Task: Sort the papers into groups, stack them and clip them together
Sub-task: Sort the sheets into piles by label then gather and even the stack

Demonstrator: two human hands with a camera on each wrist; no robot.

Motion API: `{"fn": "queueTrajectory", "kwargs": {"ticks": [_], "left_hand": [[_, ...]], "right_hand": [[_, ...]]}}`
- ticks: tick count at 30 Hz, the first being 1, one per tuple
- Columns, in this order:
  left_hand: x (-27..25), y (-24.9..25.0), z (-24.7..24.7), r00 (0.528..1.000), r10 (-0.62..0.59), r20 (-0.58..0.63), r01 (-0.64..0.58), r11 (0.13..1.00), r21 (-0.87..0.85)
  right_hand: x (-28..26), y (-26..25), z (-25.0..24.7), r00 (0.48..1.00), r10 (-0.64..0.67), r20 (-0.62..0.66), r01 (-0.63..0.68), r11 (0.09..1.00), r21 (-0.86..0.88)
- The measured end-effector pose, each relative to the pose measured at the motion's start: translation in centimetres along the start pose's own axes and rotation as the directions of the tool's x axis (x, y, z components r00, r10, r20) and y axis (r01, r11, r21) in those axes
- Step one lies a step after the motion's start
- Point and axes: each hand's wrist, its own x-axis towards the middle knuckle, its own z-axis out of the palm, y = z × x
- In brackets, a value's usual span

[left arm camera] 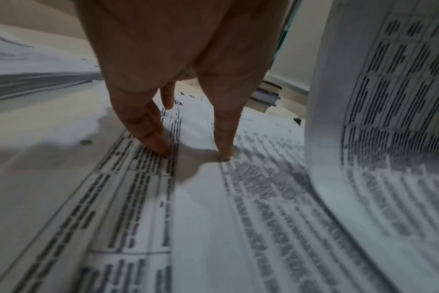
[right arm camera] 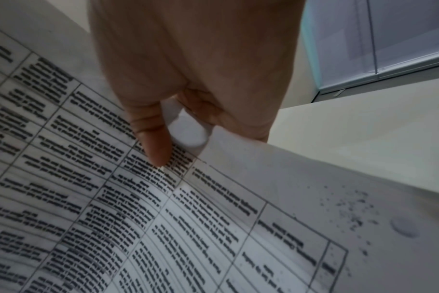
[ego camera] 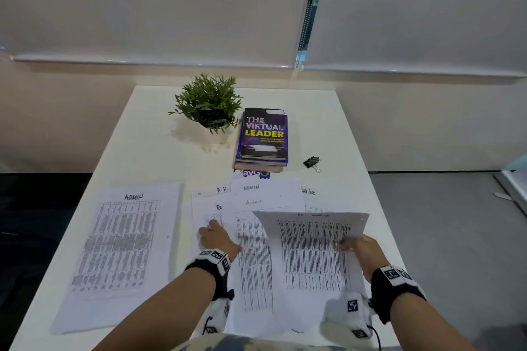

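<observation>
My right hand (ego camera: 356,245) pinches the right edge of a printed table sheet (ego camera: 313,253), lifted and curling above the spread of papers; in the right wrist view the thumb (right arm camera: 153,146) lies on the lifted sheet (right arm camera: 163,218). My left hand (ego camera: 215,236) presses straight fingertips (left arm camera: 160,146) on the overlapping papers (ego camera: 253,251) in the middle, some headed "Admin". A separate "ADMIN" stack (ego camera: 119,251) lies flat at the left. A black binder clip (ego camera: 312,163) sits at the far right of the table, away from both hands.
A stack of books (ego camera: 263,137) topped by "The Virtual Leader" and a small potted plant (ego camera: 209,105) stand at the back of the white table (ego camera: 159,162). The table's right edge runs close to the right hand. Wall and blinds lie behind.
</observation>
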Motion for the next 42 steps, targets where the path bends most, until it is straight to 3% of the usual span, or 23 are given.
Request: {"fn": "queueTrajectory", "kwargs": {"ticks": [2, 5, 7, 9, 11, 14, 23, 27, 32, 37, 42], "left_hand": [[0.5, 0.3, 0.7, 1.000, -0.003, 0.029, 0.005, 0.998, -0.057], [1.2, 0.5, 1.3, 0.999, 0.012, 0.047, 0.004, 0.943, -0.332], [1.2, 0.4, 1.7, 0.996, 0.085, 0.001, -0.081, 0.951, -0.297], [0.3, 0.6, 1.5, 0.985, 0.172, -0.029, -0.174, 0.975, -0.135], [-0.9, 0.8, 1.4, 0.977, 0.190, -0.097, -0.193, 0.981, -0.020], [-1.9, 0.5, 1.3, 0.982, 0.068, -0.176, -0.056, 0.996, 0.070], [-0.8, -0.3, 0.2, 0.986, -0.151, -0.077, 0.143, 0.984, -0.104], [-1.1, -0.3, -0.3, 0.999, -0.037, -0.006, 0.035, 0.984, -0.173], [-1.7, -0.2, 0.2, 0.993, 0.076, -0.090, -0.097, 0.959, -0.265], [-2.8, 0.8, -1.9, 0.936, 0.204, -0.286, -0.302, 0.884, -0.356], [-4.2, 2.3, -5.9, 0.935, 0.267, -0.233, -0.353, 0.760, -0.546]], "right_hand": [[0.6, 0.1, -0.6, 1.000, 0.004, 0.007, -0.004, 1.000, -0.014], [1.6, 0.2, -1.4, 1.000, 0.012, 0.016, -0.012, 0.999, -0.035], [1.9, 0.0, -1.6, 0.999, 0.019, 0.027, -0.017, 0.999, -0.052], [2.3, 0.0, -1.7, 0.998, 0.021, 0.053, -0.018, 0.998, -0.066], [2.7, 0.0, -1.6, 0.997, 0.021, 0.071, -0.015, 0.997, -0.080], [3.5, -0.1, -1.3, 0.995, 0.019, 0.093, -0.009, 0.994, -0.107], [4.1, -1.2, -0.2, 0.990, 0.011, 0.143, 0.013, 0.987, -0.160], [4.6, -0.9, -0.3, 0.987, 0.016, 0.163, 0.013, 0.984, -0.177], [4.1, -1.6, 0.2, 0.981, 0.014, 0.194, 0.003, 0.996, -0.090], [3.7, -2.6, 1.3, 0.959, 0.035, 0.280, -0.049, 0.998, 0.041], [4.8, -2.4, 2.9, 0.939, 0.029, 0.343, -0.113, 0.968, 0.226]]}}
